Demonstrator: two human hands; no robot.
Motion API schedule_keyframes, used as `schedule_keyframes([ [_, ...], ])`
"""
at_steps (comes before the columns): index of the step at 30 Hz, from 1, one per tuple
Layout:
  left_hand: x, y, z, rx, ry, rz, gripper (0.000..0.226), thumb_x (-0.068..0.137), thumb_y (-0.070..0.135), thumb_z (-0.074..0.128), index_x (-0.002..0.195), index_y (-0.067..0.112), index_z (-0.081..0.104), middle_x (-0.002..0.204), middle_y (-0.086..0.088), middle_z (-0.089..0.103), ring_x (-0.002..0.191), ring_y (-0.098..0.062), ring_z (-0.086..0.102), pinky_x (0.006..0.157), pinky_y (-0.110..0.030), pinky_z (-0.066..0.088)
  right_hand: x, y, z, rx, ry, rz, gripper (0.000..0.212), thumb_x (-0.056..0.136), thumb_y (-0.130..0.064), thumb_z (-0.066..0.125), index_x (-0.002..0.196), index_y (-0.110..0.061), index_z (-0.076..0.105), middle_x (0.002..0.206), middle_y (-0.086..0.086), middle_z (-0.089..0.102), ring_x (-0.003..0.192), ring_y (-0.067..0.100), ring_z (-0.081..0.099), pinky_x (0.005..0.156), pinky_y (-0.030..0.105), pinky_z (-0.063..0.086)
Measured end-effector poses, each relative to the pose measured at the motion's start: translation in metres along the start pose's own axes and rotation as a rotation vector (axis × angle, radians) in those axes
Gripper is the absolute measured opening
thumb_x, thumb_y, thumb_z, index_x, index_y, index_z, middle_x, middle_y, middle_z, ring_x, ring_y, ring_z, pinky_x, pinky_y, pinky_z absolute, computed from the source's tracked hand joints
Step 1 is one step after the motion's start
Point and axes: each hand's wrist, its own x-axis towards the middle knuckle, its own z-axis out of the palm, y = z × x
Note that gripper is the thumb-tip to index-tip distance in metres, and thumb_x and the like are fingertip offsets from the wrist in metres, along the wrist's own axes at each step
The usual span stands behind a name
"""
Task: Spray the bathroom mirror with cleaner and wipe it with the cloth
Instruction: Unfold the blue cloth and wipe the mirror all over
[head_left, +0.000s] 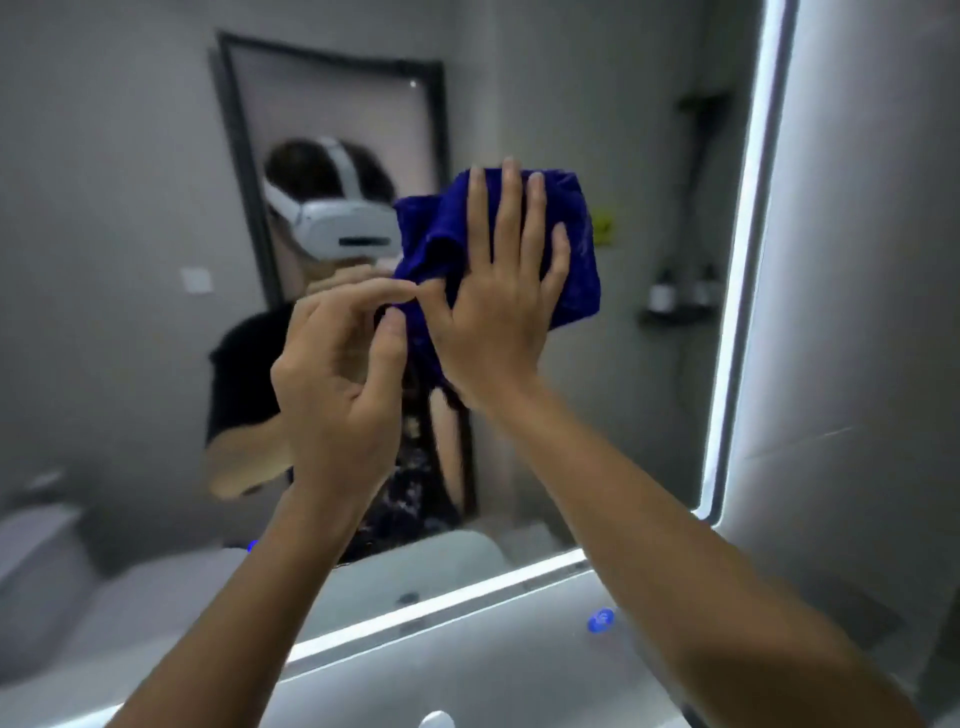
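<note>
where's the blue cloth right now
In the head view the blue cloth sits right of centre, pressed flat against the mirror under the right hand, while the left hand pinches its lower left edge.

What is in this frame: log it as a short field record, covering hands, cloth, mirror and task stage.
right hand: fingers straight, pressing the blue cloth flat on the glass
left hand: thumb and forefinger pinching the cloth's left edge
blue cloth: bunched, against the mirror
mirror: lit strip along its right and bottom edges
spray bottle: not identifiable in view
task stage: wiping
</note>
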Motion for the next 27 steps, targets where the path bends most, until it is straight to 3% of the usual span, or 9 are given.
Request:
schedule_keyframes([
  [4, 0.048, 0.011, -0.001, 0.032, 0.012, 0.000, 0.017, 0.096, 0.015, 0.055, 0.107, 0.022, 0.065, 0.103, -0.005, 0.068, 0.097, -0.029, 0.065, 0.083, -0.049, 0.053, 0.092, 0.000, -0.012, -0.098, 0.004, -0.028, 0.079, 0.085, -0.049, 0.023, 0.158, -0.018, 0.026, 0.165, 0.008, 0.022, 0.153, 0.027, 0.016, 0.122, 0.048, 0.009],
  [8, 0.099, 0.028, 0.007, 0.088, -0.003, 0.127, 0.024, 0.093, 0.022, 0.054, 0.112, 0.018, 0.067, 0.107, 0.021, 0.060, 0.106, -0.024, 0.063, 0.090, -0.043, 0.053, 0.136, -0.001, -0.019, -0.086, 0.026, -0.043, 0.077, 0.086, -0.048, 0.017, 0.158, -0.020, 0.022, 0.166, 0.006, 0.019, 0.154, 0.026, 0.013, 0.123, 0.050, 0.008],
  [11, 0.134, 0.039, 0.020, 0.183, -0.002, 0.199, 0.029, 0.092, 0.026, 0.051, 0.115, 0.016, 0.067, 0.114, 0.012, 0.060, 0.116, -0.017, 0.056, 0.096, -0.035, 0.050, 0.133, 0.001, -0.014, -0.071, 0.036, -0.056, 0.074, 0.090, -0.047, 0.022, 0.158, -0.020, 0.023, 0.165, 0.007, 0.021, 0.154, 0.027, 0.014, 0.123, 0.051, 0.010],
  [14, 0.143, 0.036, 0.031, 0.264, -0.028, 0.245, 0.033, 0.093, 0.027, 0.050, 0.118, 0.015, 0.067, 0.122, 0.005, 0.064, 0.119, -0.014, 0.053, 0.102, -0.039, 0.044, 0.127, 0.004, -0.011, -0.080, 0.040, -0.063, 0.070, 0.095, -0.050, 0.029, 0.158, -0.020, 0.023, 0.165, 0.007, 0.021, 0.154, 0.027, 0.015, 0.123, 0.052, 0.013],
  [20, 0.082, 0.015, 0.045, 0.243, -0.061, 0.186, 0.034, 0.093, 0.022, 0.052, 0.123, 0.009, 0.063, 0.127, -0.003, 0.063, 0.124, -0.018, 0.051, 0.106, -0.047, 0.040, 0.036, 0.027, -0.002, -0.039, 0.006, -0.144, 0.061, 0.104, -0.047, 0.019, 0.158, -0.018, 0.016, 0.166, 0.009, 0.018, 0.154, 0.028, 0.013, 0.121, 0.056, 0.017],
  [22, 0.045, 0.012, 0.049, 0.216, -0.051, 0.158, 0.031, 0.092, 0.017, 0.054, 0.120, 0.007, 0.064, 0.126, -0.004, 0.062, 0.125, -0.020, 0.051, 0.105, -0.049, 0.039, -0.009, 0.036, 0.001, -0.031, -0.021, -0.118, 0.061, 0.106, -0.049, 0.013, 0.157, -0.017, 0.022, 0.165, 0.008, 0.020, 0.154, 0.028, 0.015, 0.120, 0.057, 0.022],
  [27, -0.047, 0.001, 0.057, 0.167, -0.133, 0.112, 0.023, 0.087, 0.009, 0.060, 0.109, 0.006, 0.067, 0.120, -0.005, 0.064, 0.121, -0.024, 0.054, 0.101, -0.053, 0.042, -0.137, 0.064, 0.014, -0.073, -0.092, -0.109, 0.065, 0.103, -0.056, 0.030, 0.156, -0.018, 0.029, 0.162, 0.008, 0.030, 0.151, 0.029, 0.024, 0.120, 0.053, 0.025],
])
